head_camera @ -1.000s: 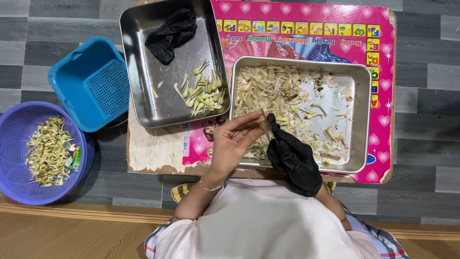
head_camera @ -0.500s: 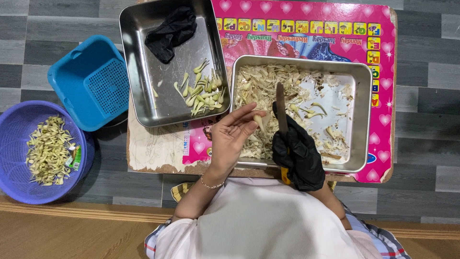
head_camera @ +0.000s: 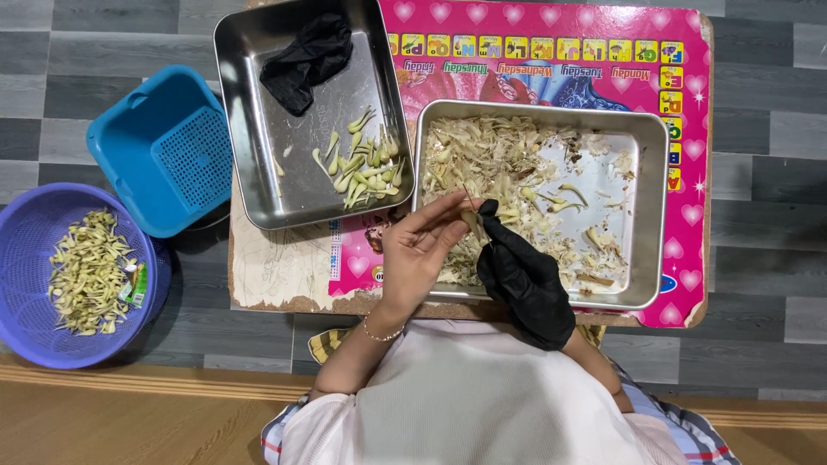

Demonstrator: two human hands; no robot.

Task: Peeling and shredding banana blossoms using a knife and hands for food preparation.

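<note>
At far left a purple basket point(head_camera: 34, 250) holds pale peelings, with a blue basket point(head_camera: 164, 146) beside it. Next comes a steel tray point(head_camera: 258, 129) with a black glove point(head_camera: 306, 60) and peeled stalks point(head_camera: 362, 168). The bare left hand point(head_camera: 418, 254) pinches a thin pale stalk point(head_camera: 474, 226) over the near edge of the right tray point(head_camera: 650, 215); the black-gloved right hand point(head_camera: 525, 280) pinches the same stalk.

Two trays point(head_camera: 258, 129) point(head_camera: 650, 215) side by side on board point(head_camera: 284, 275), glove point(head_camera: 306, 60) in left tray, baskets point(head_camera: 164, 146) point(head_camera: 26, 258) left on floor
</note>
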